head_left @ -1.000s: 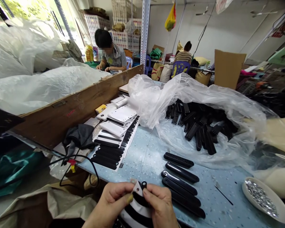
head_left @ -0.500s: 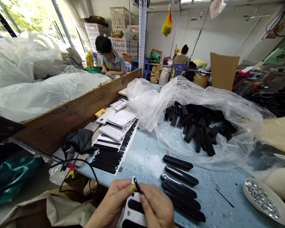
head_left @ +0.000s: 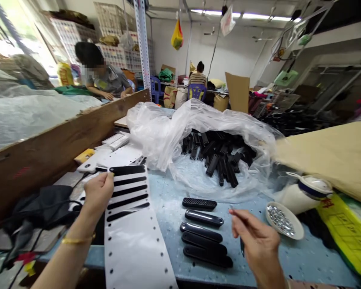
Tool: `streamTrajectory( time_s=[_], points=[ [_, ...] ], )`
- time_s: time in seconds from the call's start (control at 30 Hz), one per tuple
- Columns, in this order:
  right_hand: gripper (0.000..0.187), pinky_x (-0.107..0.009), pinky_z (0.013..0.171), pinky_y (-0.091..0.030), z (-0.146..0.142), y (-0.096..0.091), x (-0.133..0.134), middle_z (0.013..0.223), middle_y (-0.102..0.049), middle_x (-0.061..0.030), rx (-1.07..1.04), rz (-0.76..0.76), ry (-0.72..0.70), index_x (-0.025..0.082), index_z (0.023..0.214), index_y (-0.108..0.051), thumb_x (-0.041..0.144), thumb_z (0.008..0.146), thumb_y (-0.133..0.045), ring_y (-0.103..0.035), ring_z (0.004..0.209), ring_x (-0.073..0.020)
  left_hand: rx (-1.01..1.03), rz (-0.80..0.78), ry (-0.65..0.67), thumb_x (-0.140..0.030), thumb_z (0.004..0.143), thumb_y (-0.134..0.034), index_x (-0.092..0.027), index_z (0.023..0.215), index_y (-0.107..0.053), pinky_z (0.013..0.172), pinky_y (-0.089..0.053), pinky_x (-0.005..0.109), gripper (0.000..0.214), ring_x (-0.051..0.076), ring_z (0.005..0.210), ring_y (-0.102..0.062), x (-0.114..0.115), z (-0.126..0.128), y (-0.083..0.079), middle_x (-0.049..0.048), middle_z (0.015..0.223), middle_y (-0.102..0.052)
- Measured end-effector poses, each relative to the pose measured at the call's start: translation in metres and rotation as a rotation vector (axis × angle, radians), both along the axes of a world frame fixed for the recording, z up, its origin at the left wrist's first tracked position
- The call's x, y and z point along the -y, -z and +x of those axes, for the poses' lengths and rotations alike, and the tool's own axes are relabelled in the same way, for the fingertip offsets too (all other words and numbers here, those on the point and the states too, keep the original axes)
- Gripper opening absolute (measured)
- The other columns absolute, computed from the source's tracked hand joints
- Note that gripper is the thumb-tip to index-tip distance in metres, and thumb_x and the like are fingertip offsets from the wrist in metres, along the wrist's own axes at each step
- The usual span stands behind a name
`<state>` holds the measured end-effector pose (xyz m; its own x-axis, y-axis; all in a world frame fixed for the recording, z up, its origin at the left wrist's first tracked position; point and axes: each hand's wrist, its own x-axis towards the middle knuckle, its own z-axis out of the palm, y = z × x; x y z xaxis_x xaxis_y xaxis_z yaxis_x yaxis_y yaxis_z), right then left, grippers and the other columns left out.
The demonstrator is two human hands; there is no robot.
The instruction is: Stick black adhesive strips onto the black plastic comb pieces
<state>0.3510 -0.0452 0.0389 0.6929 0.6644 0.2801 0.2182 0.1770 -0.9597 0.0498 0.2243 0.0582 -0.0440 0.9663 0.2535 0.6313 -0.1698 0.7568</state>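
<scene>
My left hand (head_left: 98, 192) is closed on the far end of a long white backing strip (head_left: 132, 237) that carries black oblong stickers. The strip lies stretched over the table's near edge. My right hand (head_left: 256, 241) hovers above the table to the right of a row of black oblong plastic pieces (head_left: 203, 233). Its thumb and forefinger are pinched together, and a thin black sliver shows below the fingers; I cannot make out what it is.
An open clear plastic bag (head_left: 174, 132) holds a heap of black comb-like parts (head_left: 218, 154). A small white dish of silvery bits (head_left: 284, 220) sits right. A wooden board (head_left: 63, 136) borders the left. Other sticker sheets (head_left: 120, 154) lie beyond. Two people sit at the back.
My hands have parted: the left has carried the strip out to the left and laid it along the table, the right has moved off to the right. The camera has swung right.
</scene>
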Motion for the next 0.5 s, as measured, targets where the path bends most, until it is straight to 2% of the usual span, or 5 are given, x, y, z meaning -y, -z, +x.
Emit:
streamTrajectory(
  time_s=[0.13, 0.23, 0.3, 0.43, 0.5],
  points=[
    [0.021, -0.023, 0.042, -0.040, 0.016, 0.025, 0.004, 0.058, -0.057, 0.0008, 0.081, -0.252, 0.003, 0.016, 0.082, -0.076, 0.033, 0.070, -0.081, -0.048, 0.048, -0.0120, -0.327, -0.056, 0.087, -0.026, 0.079, -0.057, -0.018, 0.050, -0.045, 0.056, -0.024, 0.026, 0.032, 0.016, 0.056, -0.042, -0.039, 0.031, 0.011, -0.0024, 0.047, -0.041],
    [0.023, -0.024, 0.046, -0.043, 0.032, 0.031, 0.004, 0.061, -0.058, -0.0004, 0.165, -0.321, 0.028, 0.016, 0.084, -0.078, 0.036, 0.073, -0.077, -0.051, 0.052, -0.0134, -0.511, -0.097, 0.104, -0.033, 0.082, -0.055, -0.014, 0.070, -0.061, 0.059, -0.028, 0.029, 0.024, 0.025, 0.066, -0.054, -0.046, 0.047, 0.024, 0.0052, 0.060, -0.055],
    [0.026, -0.025, 0.050, -0.045, 0.042, 0.033, 0.001, 0.066, -0.062, -0.0020, 0.227, -0.348, 0.001, 0.017, 0.092, -0.079, 0.038, 0.079, -0.073, -0.053, 0.055, -0.0143, -0.605, -0.126, 0.096, -0.034, 0.084, -0.051, -0.008, 0.089, -0.066, 0.060, -0.033, 0.032, 0.030, 0.032, 0.073, -0.059, -0.046, 0.053, 0.031, 0.0134, 0.073, -0.064],
    [0.027, -0.026, 0.051, -0.047, 0.054, 0.039, -0.007, 0.064, -0.063, -0.0022, 0.257, -0.374, -0.095, 0.018, 0.098, -0.079, 0.038, 0.085, -0.066, -0.055, 0.054, -0.0144, -0.706, -0.132, 0.080, -0.034, 0.085, -0.052, -0.010, 0.131, -0.054, 0.068, -0.041, 0.034, 0.052, 0.036, 0.087, -0.064, -0.047, 0.054, 0.032, 0.0188, 0.101, -0.070],
    [0.024, -0.027, 0.051, -0.047, 0.054, 0.040, -0.012, 0.063, -0.063, -0.0017, 0.267, -0.369, -0.115, 0.019, 0.095, -0.080, 0.037, 0.083, -0.069, -0.055, 0.054, -0.0145, -0.715, -0.074, 0.073, -0.035, 0.086, -0.054, -0.013, 0.140, -0.045, 0.072, -0.044, 0.034, 0.059, 0.034, 0.095, -0.064, -0.046, 0.052, 0.028, 0.0179, 0.111, -0.069]
  ],
)
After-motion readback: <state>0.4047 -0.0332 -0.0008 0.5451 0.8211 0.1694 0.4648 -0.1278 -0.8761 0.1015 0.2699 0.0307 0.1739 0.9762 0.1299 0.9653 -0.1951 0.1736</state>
